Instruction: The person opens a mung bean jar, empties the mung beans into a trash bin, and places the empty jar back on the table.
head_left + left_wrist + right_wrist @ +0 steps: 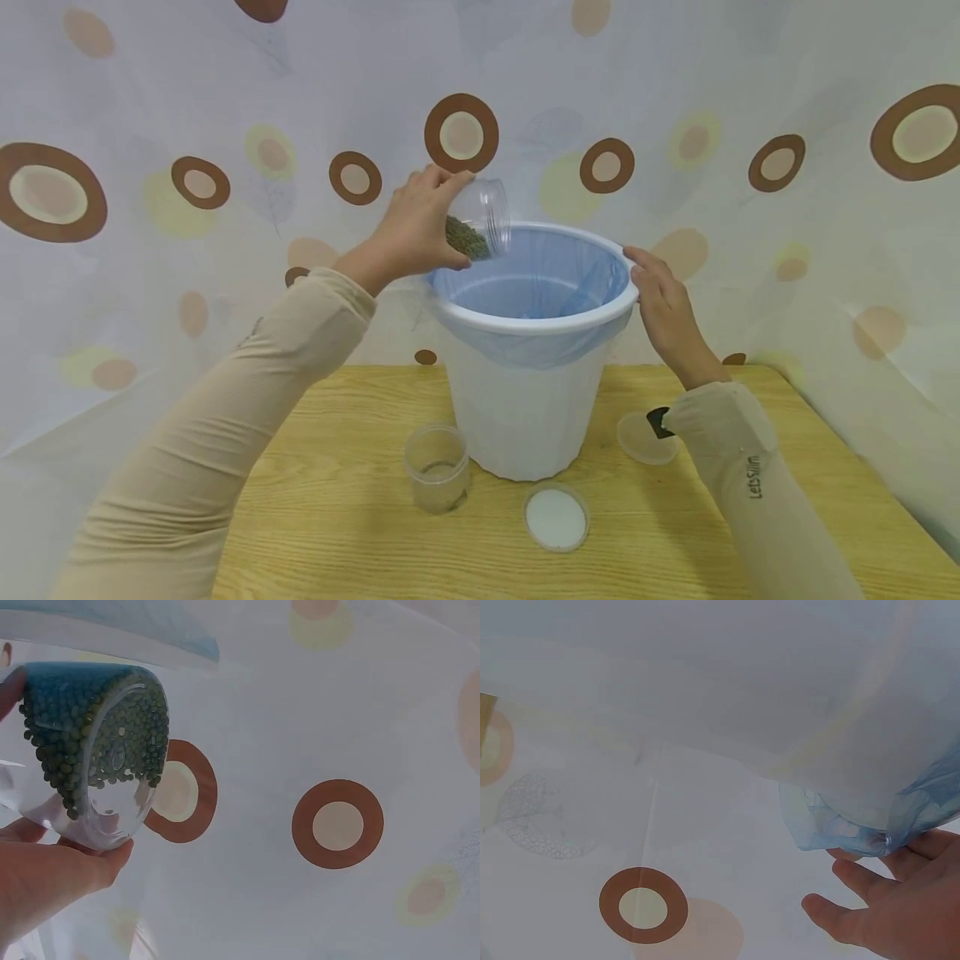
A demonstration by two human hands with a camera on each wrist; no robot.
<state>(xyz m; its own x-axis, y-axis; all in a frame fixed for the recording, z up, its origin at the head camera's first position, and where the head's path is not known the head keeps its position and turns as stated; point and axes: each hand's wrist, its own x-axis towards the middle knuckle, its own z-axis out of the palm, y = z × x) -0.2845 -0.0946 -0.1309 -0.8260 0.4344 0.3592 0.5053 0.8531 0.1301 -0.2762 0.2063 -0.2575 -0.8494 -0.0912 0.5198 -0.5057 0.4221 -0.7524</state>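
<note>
My left hand (420, 221) grips a clear jar (480, 200) tipped on its side, its threaded mouth toward the right above the near-left part of a white bin's rim. Small green beans (467, 238) lie along the jar's lower side; in the left wrist view the beans (64, 724) also show through the base. A blue plastic bag (540, 258) lines the white bin (528, 400) and folds over its rim. On the bin's right side my right hand (667, 312) rests against the rim, its fingers fairly straight beside the bag (862, 832) in the right wrist view.
The bin stands on a wooden table (345, 533). In front of it are a clear open jar (437, 471) and a round lid with a white disc (556, 517). Another clear lid (647, 437) lies to the right, partly behind the sleeve. A patterned wall covering (525, 108) rises behind.
</note>
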